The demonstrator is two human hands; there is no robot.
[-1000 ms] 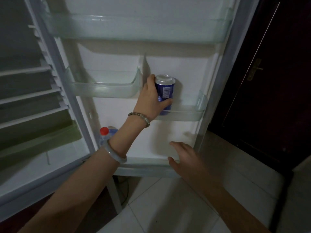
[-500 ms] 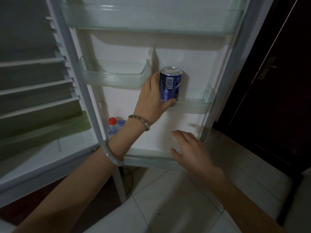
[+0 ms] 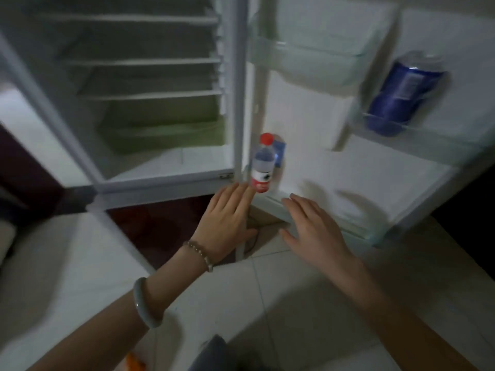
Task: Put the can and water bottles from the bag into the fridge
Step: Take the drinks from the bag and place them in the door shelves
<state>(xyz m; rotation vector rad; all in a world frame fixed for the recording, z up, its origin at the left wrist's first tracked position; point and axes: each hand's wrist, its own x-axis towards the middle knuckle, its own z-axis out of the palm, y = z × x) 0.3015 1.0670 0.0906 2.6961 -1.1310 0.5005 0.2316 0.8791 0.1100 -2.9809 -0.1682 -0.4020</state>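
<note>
The blue can [image 3: 401, 92] stands alone in a clear bin [image 3: 428, 140] on the open fridge door, upper right. A water bottle [image 3: 263, 164] with a red cap and red label stands in the bottom door shelf [image 3: 334, 218], near the hinge. My left hand [image 3: 227, 218] hovers low in front of the fridge's lower edge, fingers spread, holding nothing, its fingertips close to the bottle's base. My right hand [image 3: 313, 228] is also empty and spread, just in front of the bottom door shelf. The view is blurred. The bag is hard to make out.
The fridge interior [image 3: 150, 103] at left shows white wire shelves and a green drawer [image 3: 166, 132]. Another clear door bin [image 3: 321, 57] sits above. White tiled floor [image 3: 281, 303] lies below. Something dark and something orange [image 3: 134, 362] show at the bottom edge.
My left hand has let go of the can, which stays in the door bin, and dropped down to the fridge's base. The camera has swung down and left. My right hand stays low.
</note>
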